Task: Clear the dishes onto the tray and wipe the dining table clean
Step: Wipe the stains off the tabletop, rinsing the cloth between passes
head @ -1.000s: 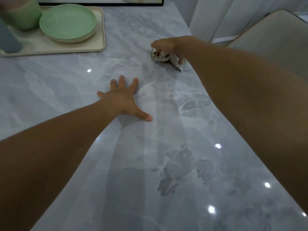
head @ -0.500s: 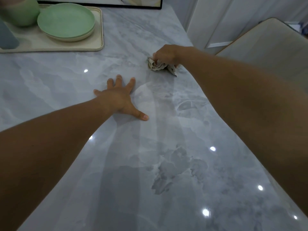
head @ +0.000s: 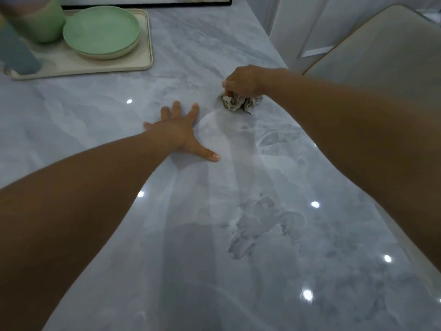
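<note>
My right hand [head: 243, 81] grips a crumpled grey-white cloth [head: 236, 102] and presses it onto the grey marble table [head: 238, 223], near the table's right edge. Flat on the tabletop, with fingers spread, lies my left hand [head: 181, 134], a little to the left of the cloth and nearer me. At the far left stands a cream tray [head: 143, 60]. It holds stacked green plates [head: 101, 32], a green cup [head: 38, 22] and a blue cup [head: 14, 53].
A beige chair [head: 381, 51] stands past the table's right edge. A dark-framed picture [head: 148, 1] leans at the table's far end. Ceiling lights glint on the glossy surface.
My right hand has drawn the cloth toward me along the table's right side. My left hand has stayed flat in about the same spot.
</note>
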A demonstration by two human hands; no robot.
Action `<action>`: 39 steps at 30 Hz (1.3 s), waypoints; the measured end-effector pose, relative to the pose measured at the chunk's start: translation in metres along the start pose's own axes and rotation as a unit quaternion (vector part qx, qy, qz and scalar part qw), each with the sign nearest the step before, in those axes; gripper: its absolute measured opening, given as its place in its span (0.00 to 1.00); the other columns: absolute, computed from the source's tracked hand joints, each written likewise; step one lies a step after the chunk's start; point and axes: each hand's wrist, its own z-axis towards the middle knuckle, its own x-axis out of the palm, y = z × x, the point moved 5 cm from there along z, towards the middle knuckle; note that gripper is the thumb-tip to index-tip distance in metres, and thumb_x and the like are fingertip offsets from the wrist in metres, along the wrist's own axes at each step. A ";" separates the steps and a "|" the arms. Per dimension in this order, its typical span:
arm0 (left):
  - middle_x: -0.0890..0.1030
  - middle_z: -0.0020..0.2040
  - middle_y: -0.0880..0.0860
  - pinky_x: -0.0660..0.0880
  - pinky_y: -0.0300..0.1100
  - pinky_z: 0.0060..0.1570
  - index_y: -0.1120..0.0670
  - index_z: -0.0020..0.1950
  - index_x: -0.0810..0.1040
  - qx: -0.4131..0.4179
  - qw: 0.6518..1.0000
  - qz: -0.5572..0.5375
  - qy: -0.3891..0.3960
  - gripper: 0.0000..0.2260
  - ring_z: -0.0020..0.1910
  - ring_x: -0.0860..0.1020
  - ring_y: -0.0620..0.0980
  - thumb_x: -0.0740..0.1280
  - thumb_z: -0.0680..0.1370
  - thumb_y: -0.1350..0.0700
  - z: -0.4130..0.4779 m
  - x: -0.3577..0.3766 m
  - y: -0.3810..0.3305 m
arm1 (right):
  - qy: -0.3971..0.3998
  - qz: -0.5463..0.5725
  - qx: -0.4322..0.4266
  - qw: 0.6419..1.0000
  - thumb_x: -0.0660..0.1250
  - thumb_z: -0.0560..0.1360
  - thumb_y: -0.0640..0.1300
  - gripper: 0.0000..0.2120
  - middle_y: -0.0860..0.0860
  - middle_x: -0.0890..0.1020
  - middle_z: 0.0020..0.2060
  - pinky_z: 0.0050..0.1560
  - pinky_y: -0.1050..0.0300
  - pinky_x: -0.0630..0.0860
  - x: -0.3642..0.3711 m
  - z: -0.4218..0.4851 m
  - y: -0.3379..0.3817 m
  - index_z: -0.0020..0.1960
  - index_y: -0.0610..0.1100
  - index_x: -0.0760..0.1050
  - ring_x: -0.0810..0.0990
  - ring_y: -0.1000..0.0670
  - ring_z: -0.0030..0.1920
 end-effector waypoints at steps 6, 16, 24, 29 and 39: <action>0.33 0.84 0.51 0.50 0.79 0.72 0.35 0.81 0.32 -0.001 1.000 -0.005 -0.002 0.74 0.83 0.37 0.61 0.71 0.46 0.17 -0.002 0.000 0.000 | 0.071 0.115 0.032 0.990 0.57 0.84 0.55 0.22 0.46 0.81 0.56 0.57 0.48 0.82 0.017 -0.016 -0.007 0.49 0.46 0.86 0.83 0.43 0.53; 0.34 0.84 0.51 0.50 0.79 0.72 0.36 0.82 0.34 -0.004 1.000 -0.008 -0.009 0.73 0.83 0.37 0.60 0.73 0.50 0.19 -0.006 -0.002 -0.001 | 0.106 0.615 0.056 0.779 0.65 0.79 0.59 0.17 0.49 0.78 0.38 0.42 0.56 0.75 0.025 -0.066 -0.072 0.42 0.46 0.77 0.78 0.48 0.38; 0.35 0.84 0.53 0.52 0.74 0.75 0.36 0.81 0.33 0.014 1.000 -0.004 -0.012 0.79 0.83 0.38 0.65 0.65 0.37 0.13 0.008 0.004 0.004 | 0.122 0.661 0.010 0.740 0.61 0.81 0.48 0.12 0.48 0.76 0.36 0.37 0.57 0.75 0.052 -0.065 -0.047 0.41 0.45 0.74 0.77 0.49 0.36; 0.34 0.84 0.54 0.52 0.73 0.76 0.36 0.81 0.33 0.012 1.000 -0.002 -0.013 0.80 0.83 0.37 0.65 0.66 0.37 0.14 0.011 0.004 0.005 | 0.004 0.453 0.039 0.891 0.74 0.76 0.38 0.11 0.47 0.77 0.37 0.32 0.56 0.74 0.055 -0.067 -0.067 0.43 0.47 0.72 0.77 0.48 0.34; 0.34 0.84 0.53 0.51 0.75 0.75 0.35 0.81 0.33 0.013 1.000 -0.014 -0.002 0.80 0.83 0.37 0.63 0.67 0.37 0.14 0.008 0.003 0.003 | -0.159 -0.081 0.000 0.984 0.73 0.75 0.45 0.11 0.42 0.74 0.56 0.53 0.45 0.72 0.050 -0.090 -0.064 0.55 0.43 0.75 0.72 0.38 0.56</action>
